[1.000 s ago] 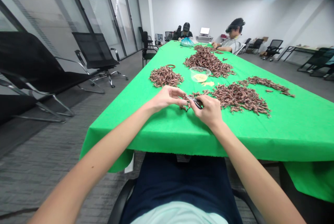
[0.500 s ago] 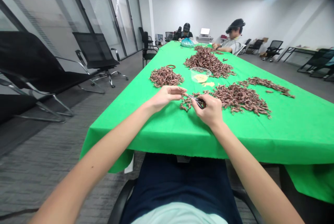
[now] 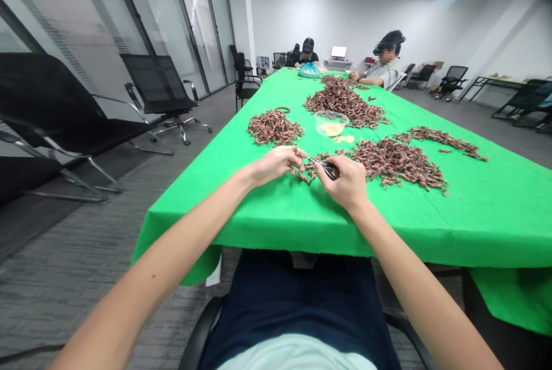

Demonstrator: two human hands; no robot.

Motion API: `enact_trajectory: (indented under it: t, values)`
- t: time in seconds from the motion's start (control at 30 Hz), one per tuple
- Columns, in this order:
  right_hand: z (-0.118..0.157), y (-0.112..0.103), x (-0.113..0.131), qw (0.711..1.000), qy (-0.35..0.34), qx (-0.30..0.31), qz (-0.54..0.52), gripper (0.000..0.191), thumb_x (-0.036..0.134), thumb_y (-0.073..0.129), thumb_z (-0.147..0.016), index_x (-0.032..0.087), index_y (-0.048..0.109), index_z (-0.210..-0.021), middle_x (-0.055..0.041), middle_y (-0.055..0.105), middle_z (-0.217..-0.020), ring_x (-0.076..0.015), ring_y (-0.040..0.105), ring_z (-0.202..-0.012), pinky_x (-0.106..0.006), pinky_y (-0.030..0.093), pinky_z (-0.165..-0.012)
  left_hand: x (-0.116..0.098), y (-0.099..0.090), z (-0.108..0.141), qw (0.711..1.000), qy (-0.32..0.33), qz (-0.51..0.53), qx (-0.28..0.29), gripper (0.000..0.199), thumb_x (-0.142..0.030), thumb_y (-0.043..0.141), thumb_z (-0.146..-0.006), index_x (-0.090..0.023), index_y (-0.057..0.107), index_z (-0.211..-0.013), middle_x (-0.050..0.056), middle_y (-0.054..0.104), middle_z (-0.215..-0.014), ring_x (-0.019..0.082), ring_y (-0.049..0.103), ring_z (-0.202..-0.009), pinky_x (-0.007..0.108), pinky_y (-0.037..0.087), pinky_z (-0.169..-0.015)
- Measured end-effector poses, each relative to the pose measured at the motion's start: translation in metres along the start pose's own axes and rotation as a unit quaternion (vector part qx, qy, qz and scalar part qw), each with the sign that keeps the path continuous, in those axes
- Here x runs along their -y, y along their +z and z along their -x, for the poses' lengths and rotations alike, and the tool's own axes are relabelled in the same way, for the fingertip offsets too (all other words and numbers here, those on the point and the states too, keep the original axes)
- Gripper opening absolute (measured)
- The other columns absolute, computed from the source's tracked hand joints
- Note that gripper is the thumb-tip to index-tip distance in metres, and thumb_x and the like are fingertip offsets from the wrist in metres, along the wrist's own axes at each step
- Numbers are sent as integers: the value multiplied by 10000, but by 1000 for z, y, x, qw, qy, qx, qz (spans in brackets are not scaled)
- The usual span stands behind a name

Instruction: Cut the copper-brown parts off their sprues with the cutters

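Note:
My right hand [image 3: 342, 183] is shut on small dark-handled metal snips [image 3: 328, 168], whose tips point left towards my left hand [image 3: 276, 164]. The left fingertips pinch a small brown piece, partly hidden by the fingers. Just below the snips lies a small scatter of twisted brown pieces [image 3: 307, 172]. A large heap of the same pieces [image 3: 397, 164] spreads to the right of my right hand. Another heap [image 3: 273, 127] lies beyond my left hand, and a third [image 3: 345, 102] lies farther along the table.
A bright green cloth [image 3: 259, 209] covers the long table. A clear bowl [image 3: 330, 123] holds yellow bits. Two co-workers sit at the far end, near a blue-tinted bag [image 3: 309, 70]. Black chairs [image 3: 157, 91] stand along the glass wall at left.
My hands stay close together over the small scatter, with slight finger shifts. The snips now lie flatter, tips towards my left fingers. The heaps have not visibly moved.

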State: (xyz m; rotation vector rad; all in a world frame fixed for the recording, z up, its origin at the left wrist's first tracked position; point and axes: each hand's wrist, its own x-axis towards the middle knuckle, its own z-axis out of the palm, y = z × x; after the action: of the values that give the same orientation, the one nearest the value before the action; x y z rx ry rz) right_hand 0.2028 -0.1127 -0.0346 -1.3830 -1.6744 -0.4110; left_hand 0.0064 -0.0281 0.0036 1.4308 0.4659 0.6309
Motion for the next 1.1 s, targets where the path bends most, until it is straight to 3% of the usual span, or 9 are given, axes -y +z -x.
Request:
enact_trajectory:
  t: [0.07, 0.2, 0.43, 0.53, 0.63, 0.73, 0.8, 0.9, 1.1]
  values:
    - [0, 0, 0, 1000, -3, 0, 0, 292, 462, 612, -889, 188, 672, -808, -66, 711, -768, -179, 616, -637, -287, 433, -622, 1, 1, 0, 1000, -9, -16, 1, 81, -192, 644, -828, -118, 626, -859, 39, 608, -741, 132, 586, -667, 255, 412, -578]
    - [0, -1, 1, 1000, -14, 5, -11, 279, 443, 608, -898, 187, 667, -806, -64, 704, -765, -176, 618, -645, -282, 442, -631, 6, 0, -1, 999, -25, -37, -24, 135, -203, 656, -852, -139, 572, -768, 29, 600, -693, 111, 562, -595, 246, 394, -541]
    - [-1, -1, 2, 1000, -13, 2, -15, 282, 448, 605, -896, 186, 669, -816, -60, 699, -761, -173, 613, -636, -279, 438, -618, 9, -7, -2, 994, 58, -87, -14, 274, -315, 772, -819, -91, 694, -955, 148, 729, -1040, 205, 697, -920, 363, 542, -827]
    - [-1, -1, 2, 1000, -9, 5, -17, 280, 451, 600, -900, 191, 669, -824, -61, 704, -775, -179, 622, -653, -283, 451, -637, 13, -11, -4, 992, 73, -96, -32, 343, -337, 801, -794, -87, 709, -1010, 152, 740, -1048, 212, 708, -964, 371, 541, -890]
    - [-1, -1, 2, 1000, -11, 2, -21, 278, 449, 610, -895, 187, 667, -821, -59, 702, -770, -180, 626, -654, -285, 455, -639, 17, -12, -5, 995, 55, -52, -59, 427, -321, 845, -750, -107, 609, -1034, 140, 747, -1003, 218, 736, -935, 400, 552, -900]
    - [-1, 0, 1, 1000, -14, 0, -20, 274, 443, 616, -892, 185, 667, -819, -57, 697, -764, -178, 624, -647, -284, 452, -633, 18, -10, -5, 995, 49, -39, -82, 487, -320, 875, -714, -154, 481, -948, 111, 756, -913, 213, 759, -814, 397, 585, -817]
    - [-1, 0, 1, 1000, -14, 3, -18, 271, 442, 617, -891, 187, 667, -815, -56, 696, -762, -177, 621, -642, -284, 447, -626, 16, -9, -5, 995, 49, -66, -64, 482, -358, 859, -730, -175, 438, -879, 93, 756, -845, 210, 759, -749, 343, 592, -708]
    - [-1, -1, 1, 1000, -15, 3, -15, 271, 443, 616, -891, 189, 662, -809, -55, 694, -759, -178, 621, -644, -284, 440, -623, 13, -8, -6, 993, 41, -107, -34, 465, -385, 843, -744, -185, 433, -834, 74, 747, -771, 204, 749, -695, 247, 533, -536]
    - [-1, -2, 2, 1000, -13, 8, -20, 276, 448, 609, -896, 190, 660, -813, -60, 699, -770, -183, 628, -662, -286, 451, -647, 10, -6, -4, 985, 21, -152, -74, 422, -382, 832, -757, -169, 490, -883, 86, 747, -763, 181, 722, -586, 187, 429, -399]
